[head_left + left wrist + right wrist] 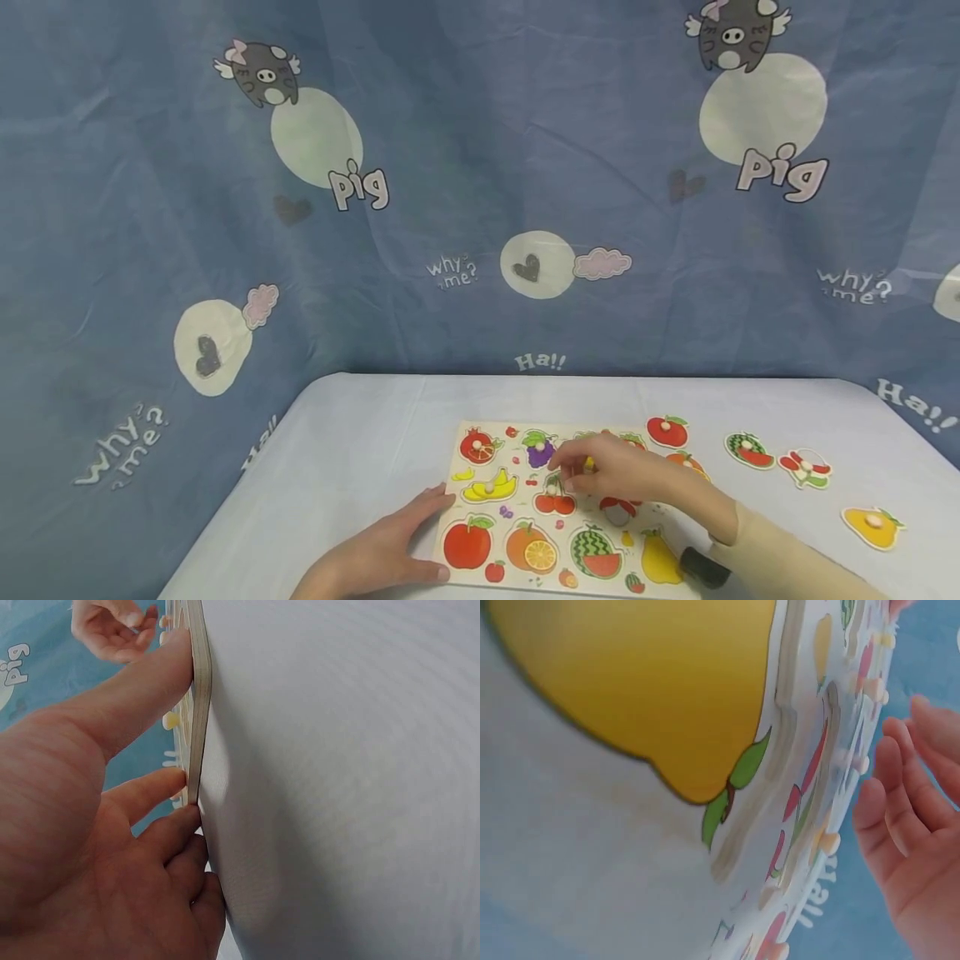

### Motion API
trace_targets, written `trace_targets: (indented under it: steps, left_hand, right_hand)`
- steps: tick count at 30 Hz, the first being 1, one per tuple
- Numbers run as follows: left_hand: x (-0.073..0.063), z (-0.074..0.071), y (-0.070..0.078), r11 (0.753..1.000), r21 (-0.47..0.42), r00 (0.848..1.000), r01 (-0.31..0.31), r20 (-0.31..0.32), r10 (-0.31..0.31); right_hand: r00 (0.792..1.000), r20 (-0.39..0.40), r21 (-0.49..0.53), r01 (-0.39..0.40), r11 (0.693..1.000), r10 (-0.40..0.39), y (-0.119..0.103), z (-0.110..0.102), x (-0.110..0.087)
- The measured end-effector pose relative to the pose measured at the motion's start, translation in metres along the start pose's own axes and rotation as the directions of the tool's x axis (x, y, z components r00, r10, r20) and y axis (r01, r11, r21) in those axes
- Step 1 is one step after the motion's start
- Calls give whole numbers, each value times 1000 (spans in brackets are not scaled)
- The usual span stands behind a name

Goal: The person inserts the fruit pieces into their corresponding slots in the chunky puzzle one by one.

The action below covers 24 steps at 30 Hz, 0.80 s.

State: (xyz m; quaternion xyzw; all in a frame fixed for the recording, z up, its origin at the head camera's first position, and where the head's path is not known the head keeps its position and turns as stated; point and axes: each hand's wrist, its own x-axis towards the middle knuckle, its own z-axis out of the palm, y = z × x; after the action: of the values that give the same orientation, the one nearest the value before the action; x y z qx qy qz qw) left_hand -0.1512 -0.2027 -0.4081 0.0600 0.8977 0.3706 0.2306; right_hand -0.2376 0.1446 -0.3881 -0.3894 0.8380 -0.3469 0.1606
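Observation:
A wooden fruit puzzle board (517,533) lies on the table. My left hand (390,533) rests along its left edge, thumb and fingers spread. In the left wrist view the thumb (150,682) touches the board's rim. Over the middle of the board is my right hand (611,467), its fingers loosely bent near the cherries (553,505) and grapes (539,454). Nothing shows between those fingers (889,765) in the right wrist view. A pomegranate piece (477,447) and a banana piece (491,487), both knobbed, sit at the board's left. The right hand hides part of the board.
Right of the board lie loose knobbed pieces: a red fruit (667,432), an orange one (688,462), a watermelon (749,451), a red, white and green piece (805,468) and a yellow fruit (872,528). Behind the white table (375,433) hangs a blue printed curtain (450,333).

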Motion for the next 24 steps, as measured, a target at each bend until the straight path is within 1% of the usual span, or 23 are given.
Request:
trace_targets:
  steps: [4, 7, 14, 21, 24]
  left_hand:
    - [-2, 0, 1, 1000, -21, 1000, 5, 3, -5]
    - [-2, 0, 1, 1000, -24, 1000, 10, 3, -10]
    - [-1, 1, 0, 1000, -23, 1000, 15, 1, -15]
    - [0, 0, 1, 999, -46, 1000, 19, 4, -18]
    - [-1, 0, 1, 998, -54, 1000, 17, 7, -17]
  right_hand:
    - [998, -64, -34, -5, 999, 3, -3, -2, -4]
    - [995, -101, -55, -24, 998, 18, -5, -4, -9]
    - [987, -154, -36, -52, 998, 45, -6, -8, -21]
    - [969, -235, -58, -96, 994, 80, -3, -13, -36]
    - [962, -253, -52, -119, 992, 102, -3, -16, -43]
